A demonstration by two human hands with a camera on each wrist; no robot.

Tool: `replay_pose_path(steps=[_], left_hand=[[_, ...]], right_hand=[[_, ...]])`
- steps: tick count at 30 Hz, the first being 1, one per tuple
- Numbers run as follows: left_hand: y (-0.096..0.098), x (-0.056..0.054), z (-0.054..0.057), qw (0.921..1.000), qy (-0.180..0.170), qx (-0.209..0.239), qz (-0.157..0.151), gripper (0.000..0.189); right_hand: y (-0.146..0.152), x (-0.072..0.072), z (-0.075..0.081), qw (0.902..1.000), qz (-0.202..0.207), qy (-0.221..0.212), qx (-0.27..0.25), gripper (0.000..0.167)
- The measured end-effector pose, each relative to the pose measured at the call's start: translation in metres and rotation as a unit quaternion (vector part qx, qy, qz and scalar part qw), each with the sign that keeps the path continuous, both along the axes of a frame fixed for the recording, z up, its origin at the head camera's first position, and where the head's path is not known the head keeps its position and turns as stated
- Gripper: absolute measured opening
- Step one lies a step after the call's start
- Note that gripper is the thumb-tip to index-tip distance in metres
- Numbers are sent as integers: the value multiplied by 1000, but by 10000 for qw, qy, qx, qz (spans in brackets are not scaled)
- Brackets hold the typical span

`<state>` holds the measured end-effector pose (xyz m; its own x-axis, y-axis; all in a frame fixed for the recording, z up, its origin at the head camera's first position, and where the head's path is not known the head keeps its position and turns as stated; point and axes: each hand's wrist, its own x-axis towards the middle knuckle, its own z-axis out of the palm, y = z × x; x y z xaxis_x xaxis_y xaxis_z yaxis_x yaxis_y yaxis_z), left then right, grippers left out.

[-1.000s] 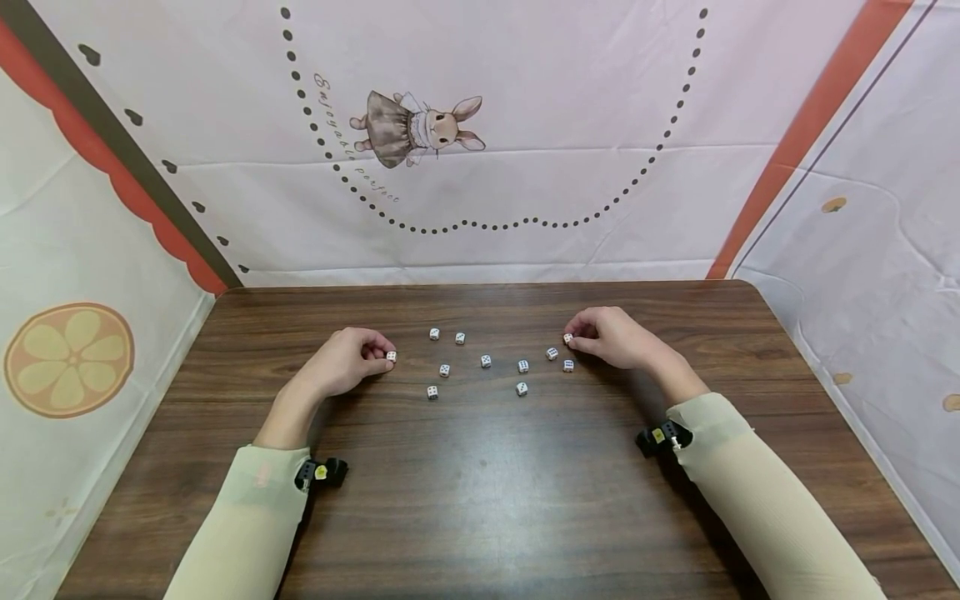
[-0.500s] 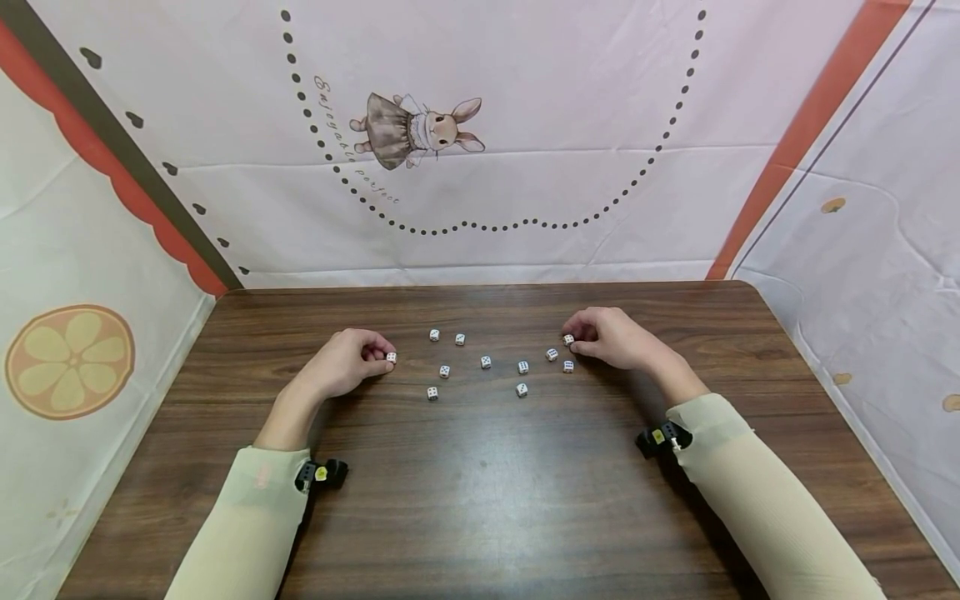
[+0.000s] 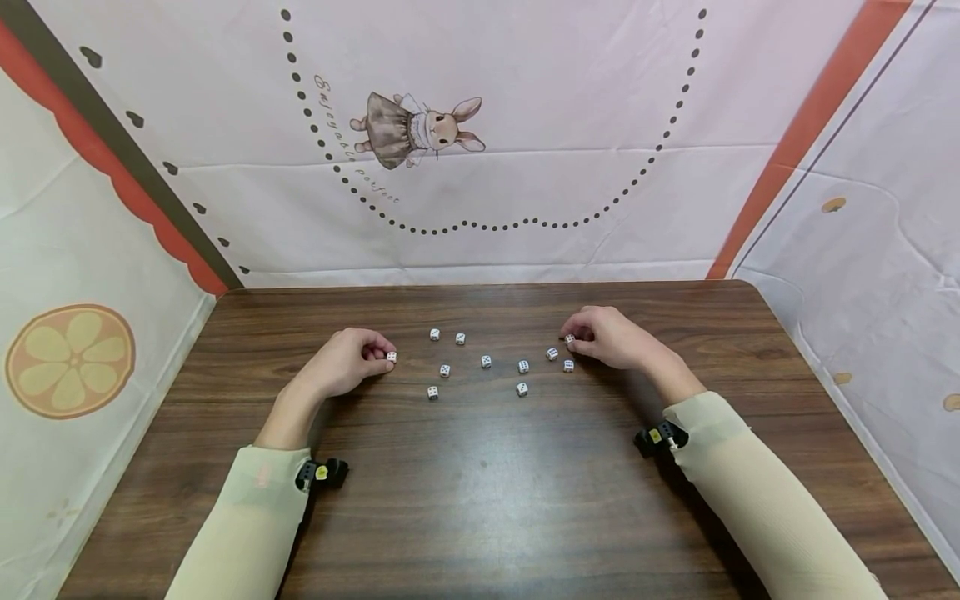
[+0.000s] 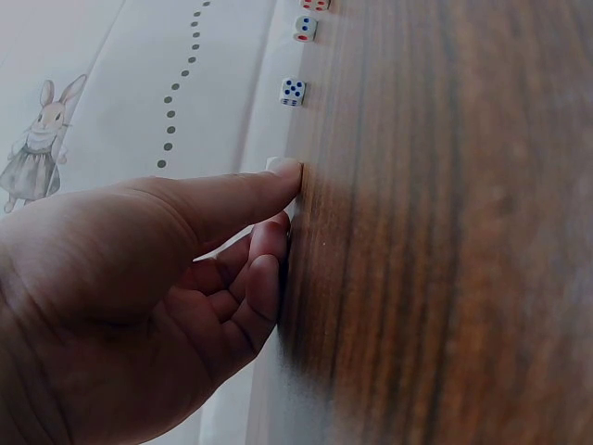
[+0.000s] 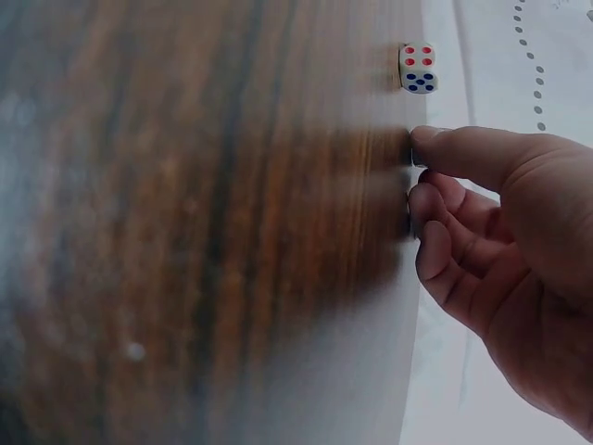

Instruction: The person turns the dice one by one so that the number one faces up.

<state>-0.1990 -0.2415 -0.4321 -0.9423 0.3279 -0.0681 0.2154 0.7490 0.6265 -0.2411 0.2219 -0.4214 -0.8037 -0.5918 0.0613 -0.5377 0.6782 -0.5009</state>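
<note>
Head view: pinching one white die point(image 3: 392, 357) between thumb and fingertips of the left hand point(image 3: 341, 361), at the left end of a spread of dice on one brown wood-grain table point(image 3: 480, 508), and pinching a second white die point(image 3: 570, 339) with the right hand point(image 3: 611, 336), at the spread's right side. Working with two hands well apart, clamping each on a single die. Spanning nine loose dice between them, making eleven in all: four dice point(image 3: 446, 371) grouped nearer the left hand, one lone die point(image 3: 486, 362) in the middle, and four more dice point(image 3: 552, 353) toward the right, including two just beside the right hand. Wearing two pale sleeves point(image 3: 240, 508) and two black wrist devices point(image 3: 322, 473), one on each arm. Facing a white cloth backdrop point(image 3: 562, 92) bearing one printed rabbit point(image 3: 412, 129) turned sideways, six dark hearts point(image 3: 134, 117) and, on the left panel, one orange slice point(image 3: 71, 361). From the left wrist, showing three dice point(image 4: 293, 92) beyond the thumb, cropping the farthest at the frame's edge, and nearly hiding the held die. From the right wrist, showing one whole die point(image 5: 419, 68) with four red pips and five blue, near the thumb, while mostly covering the gripped one.
</note>
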Motion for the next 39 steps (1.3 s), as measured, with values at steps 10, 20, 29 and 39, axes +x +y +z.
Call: replay_pose_path(steps=[10, 20, 29, 39], left_hand=[[1, 0, 0, 10000, -17, 39, 42, 9], [1, 0, 1, 10000, -52, 47, 54, 10], [0, 0, 0, 9999, -86, 62, 46, 10], [0, 0, -1, 10000, -32, 43, 39, 9]], right_hand=[[-1, -1, 0, 9993, -215, -267, -138, 9], [2, 0, 1, 9991, -258, -219, -263, 11], [3, 1, 1, 9988, -282, -333, -230, 10], [6, -1, -1, 9987, -310, -382, -134, 11]])
